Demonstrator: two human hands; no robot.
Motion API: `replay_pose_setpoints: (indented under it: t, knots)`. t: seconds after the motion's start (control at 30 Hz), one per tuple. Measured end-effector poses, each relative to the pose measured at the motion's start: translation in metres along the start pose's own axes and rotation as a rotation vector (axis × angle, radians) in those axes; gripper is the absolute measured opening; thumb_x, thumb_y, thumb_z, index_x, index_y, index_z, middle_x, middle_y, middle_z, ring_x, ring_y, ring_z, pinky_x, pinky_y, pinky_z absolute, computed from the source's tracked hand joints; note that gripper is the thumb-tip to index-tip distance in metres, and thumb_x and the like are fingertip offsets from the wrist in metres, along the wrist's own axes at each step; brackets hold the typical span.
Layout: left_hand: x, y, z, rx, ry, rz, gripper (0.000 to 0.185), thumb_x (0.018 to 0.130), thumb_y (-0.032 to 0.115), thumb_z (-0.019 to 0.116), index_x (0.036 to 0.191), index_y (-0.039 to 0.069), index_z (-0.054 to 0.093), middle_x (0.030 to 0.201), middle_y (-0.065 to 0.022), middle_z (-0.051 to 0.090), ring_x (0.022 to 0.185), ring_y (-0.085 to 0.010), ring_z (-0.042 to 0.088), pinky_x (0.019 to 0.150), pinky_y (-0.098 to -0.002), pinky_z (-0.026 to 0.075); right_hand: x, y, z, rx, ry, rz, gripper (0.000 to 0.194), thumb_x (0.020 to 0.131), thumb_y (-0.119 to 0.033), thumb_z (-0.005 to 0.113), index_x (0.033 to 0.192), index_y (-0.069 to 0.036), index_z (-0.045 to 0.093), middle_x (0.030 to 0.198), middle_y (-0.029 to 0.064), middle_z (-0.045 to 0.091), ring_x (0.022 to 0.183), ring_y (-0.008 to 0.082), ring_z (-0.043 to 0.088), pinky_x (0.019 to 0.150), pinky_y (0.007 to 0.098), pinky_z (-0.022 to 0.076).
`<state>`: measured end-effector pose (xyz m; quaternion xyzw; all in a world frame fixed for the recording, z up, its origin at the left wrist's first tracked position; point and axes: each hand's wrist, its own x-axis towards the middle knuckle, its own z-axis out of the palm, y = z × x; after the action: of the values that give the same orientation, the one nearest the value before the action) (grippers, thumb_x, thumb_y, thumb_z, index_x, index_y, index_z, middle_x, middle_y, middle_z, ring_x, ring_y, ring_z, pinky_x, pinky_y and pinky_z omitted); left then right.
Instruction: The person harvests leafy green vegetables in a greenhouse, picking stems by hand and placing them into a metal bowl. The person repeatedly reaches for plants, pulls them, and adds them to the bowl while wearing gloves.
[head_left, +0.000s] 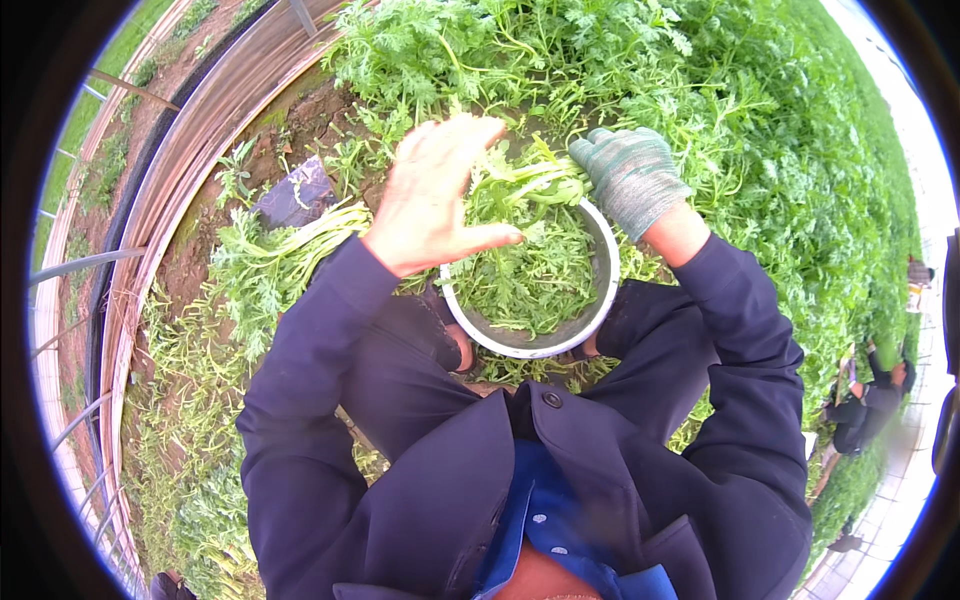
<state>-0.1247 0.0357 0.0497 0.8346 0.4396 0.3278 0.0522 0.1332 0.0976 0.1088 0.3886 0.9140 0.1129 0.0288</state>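
Observation:
My left hand (435, 191) is bare, with the thumb spread from the fingers, at the left of a round white-rimmed bucket (609, 289). Nothing is gripped in it, though leaves lie close by its palm. In a grey-green knit glove, my right hand (636, 176) closes on the stem end of a small bunch of leafy greens (544, 178). This bunch hangs over the far rim, its leaves pointing left. Loose feathery green leaves (529, 281) lie inside the bucket, which stands between my knees. The fingertips of the gloved hand are partly hidden.
Dense leafy plants (810, 172) grow ahead and to the right. A pile of cut greens (292, 251) lies left, beside a dark flat piece (296, 193). Plastic sheeting (169, 161) with a frame bounds the left. Another person (870, 409) is low among plants at far right.

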Motion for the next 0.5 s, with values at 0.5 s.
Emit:
replay_pose_setpoints:
  t: [0.5]
  knots:
    - [-0.013,0.006,0.063,-1.042,-0.414,-0.55,0.038,0.092,0.014,0.066,0.128,0.004,0.058,0.09,-0.0017,0.067,0.08,-0.011,0.06,0.084,-0.0277,0.048,-0.016,-0.003,0.042,0.244,-0.033,0.171,0.033,0.076,-0.028,0.075,0.106,-0.018,0.07,0.093,0.0054,0.068,0.085,0.0287,0.067,0.073,0.0407,0.0523]
